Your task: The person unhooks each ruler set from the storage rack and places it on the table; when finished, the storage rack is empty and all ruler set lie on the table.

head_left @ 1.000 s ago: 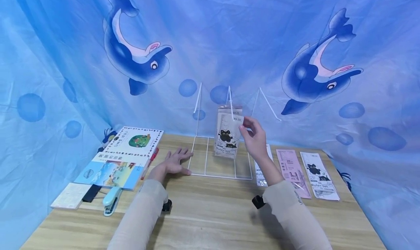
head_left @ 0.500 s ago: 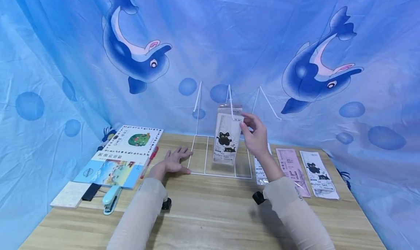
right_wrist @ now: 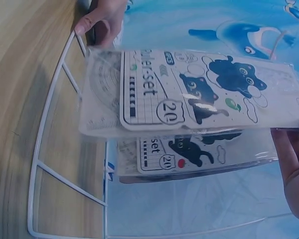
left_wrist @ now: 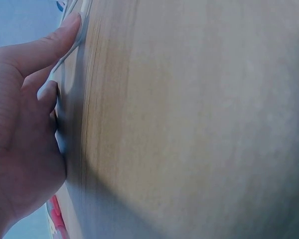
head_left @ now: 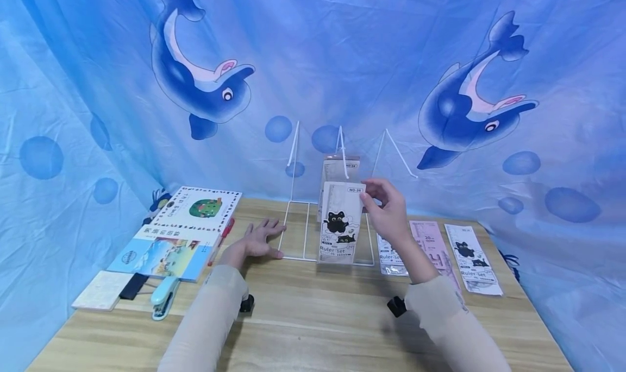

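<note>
My right hand (head_left: pixel 391 212) pinches the upper right edge of a ruler set (head_left: pixel 342 220), a clear packet with a white cat-print card. It is held upright in front of a white wire rack (right_wrist: pixel 34 189), apart from the hook tip. Behind it another ruler set (head_left: pixel 337 169) hangs on the rack's middle hook. In the right wrist view the held packet overlaps the hanging ruler set (right_wrist: pixel 199 155). My left hand (head_left: pixel 258 240) rests with spread fingers at the left side of the rack's base. Its thumb (left_wrist: pixel 57 42) touches the wire in the left wrist view.
To the right lie another ruler set (head_left: pixel 393 260), a pink packet (head_left: pixel 427 231) and a further ruler set (head_left: pixel 473 258). Books (head_left: pixel 161 255), a red pen (head_left: pixel 226 228), a mint stapler (head_left: pixel 165 296) and a white pad (head_left: pixel 101 290) lie left. A blue curtain hangs behind.
My right hand has drawn the ruler set off the middle hook, toward me and downward. The packet behind it now shows more. My left hand has stayed in place.
</note>
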Available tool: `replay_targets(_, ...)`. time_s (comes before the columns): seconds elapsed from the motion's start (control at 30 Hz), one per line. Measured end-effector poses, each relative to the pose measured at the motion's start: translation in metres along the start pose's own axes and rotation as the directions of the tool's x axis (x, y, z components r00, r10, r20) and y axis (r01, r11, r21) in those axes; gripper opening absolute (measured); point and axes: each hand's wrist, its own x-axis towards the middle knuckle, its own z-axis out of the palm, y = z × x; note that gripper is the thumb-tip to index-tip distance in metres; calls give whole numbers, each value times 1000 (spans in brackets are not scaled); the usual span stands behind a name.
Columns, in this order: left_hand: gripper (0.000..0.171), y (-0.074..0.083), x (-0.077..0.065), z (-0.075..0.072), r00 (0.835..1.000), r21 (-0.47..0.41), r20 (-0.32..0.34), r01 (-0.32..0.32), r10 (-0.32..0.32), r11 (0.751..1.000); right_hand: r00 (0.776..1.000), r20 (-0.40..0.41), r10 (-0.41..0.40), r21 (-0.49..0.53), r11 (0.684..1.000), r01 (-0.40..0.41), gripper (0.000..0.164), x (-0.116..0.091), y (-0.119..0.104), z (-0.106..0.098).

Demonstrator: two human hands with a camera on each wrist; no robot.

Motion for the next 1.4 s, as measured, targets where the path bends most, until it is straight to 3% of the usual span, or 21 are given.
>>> replay_targets(0.33, 86, 0, 0, 0, 1000, -9, -4, -7, 7, 1000, 997, 73, 2, 6, 1000, -2, 29, -10, -23, -10)
replay_targets(0.43, 86, 1, 0, 0, 1000, -8, -4, -14, 14, 1000, 988, 152, 33, 6, 999, -35, 30, -11, -25, -22)
replay_targets(0.53, 87, 1, 0, -1, 1000, -11, -3, -12, 12, 1000, 958, 260, 121, -22, 993, -120, 35, -12, -19, -44)
replay_targets(0.63, 87, 1, 0, -1, 1000, -8, -7, -9, 9, 1000, 912, 339, 232, -100, 973, -210, 41, -14, -2, -74)
replay_targets(0.73, 88, -1, 0, -1, 1000, -6, -8, 0, 0, 1000, 866, 364, 342, -182, 938, -294, 45, -21, 20, -107)
replay_targets(0.9, 88, -2, 0, 0, 1000, -10, -5, -2, 2, 1000, 809, 325, 489, -283, 867, -410, 48, -43, 53, -166)
replay_targets(1.0, 88, -2, 0, 0, 1000, -11, -5, -3, 3, 1000, 773, 292, 562, -286, 823, -491, 46, -60, 70, -201)
replay_targets(1.13, 88, -2, 0, 1, 1000, -2, -6, -6, 6, 1000, 710, 297, 639, -275, 769, -577, 37, -82, 88, -247)
replay_targets(1.23, 87, -2, 1, 1, 1000, 1, -8, -5, 5, 1000, 634, 353, 688, -275, 724, -633, 35, -97, 99, -278)
replay_targets(1.4, 87, -1, 1, 2, 1000, -6, -12, -11, 11, 1000, 454, 541, 708, -186, 626, -757, 37, -117, 112, -314)
